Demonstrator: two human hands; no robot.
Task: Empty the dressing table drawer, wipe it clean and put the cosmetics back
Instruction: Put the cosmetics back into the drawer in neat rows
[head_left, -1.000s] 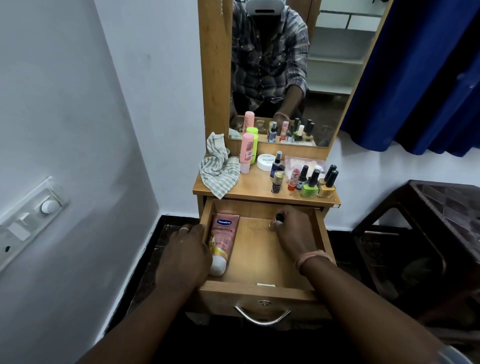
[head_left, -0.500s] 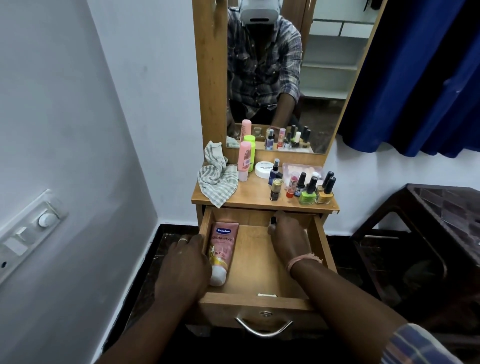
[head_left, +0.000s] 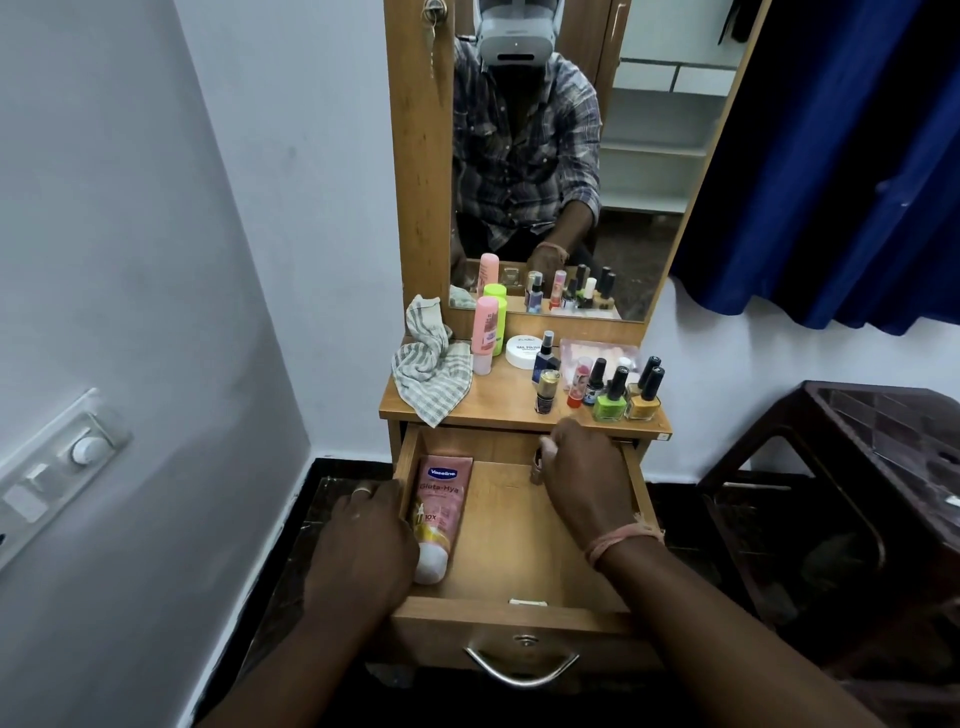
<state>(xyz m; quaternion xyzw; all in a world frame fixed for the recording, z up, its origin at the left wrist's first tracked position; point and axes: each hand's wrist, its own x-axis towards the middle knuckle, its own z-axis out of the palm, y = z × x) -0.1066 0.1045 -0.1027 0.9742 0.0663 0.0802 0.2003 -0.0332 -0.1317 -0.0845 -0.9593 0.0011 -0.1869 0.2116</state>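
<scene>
Small bottle (head_left: 536, 464) mostly hiding behind right hand (head_left: 584, 478), fingers pinching it at drawer's (head_left: 511, 608) 1 o'clock corner; label unreadable. Pink tube (head_left: 440, 512) lying along left wall, cap pointing toward 6 o'clock. Left hand (head_left: 366, 540) gripping left drawer wall, covering tube's edge. Since earlier, right hand is sitting further back.

Dim, soft indoor light; wide-angle bending at edges

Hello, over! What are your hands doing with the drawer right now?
Left hand grips drawer side. Right hand pinches small bottle at the back. Pink tube lies inside, left. Nothing blocking.
</scene>
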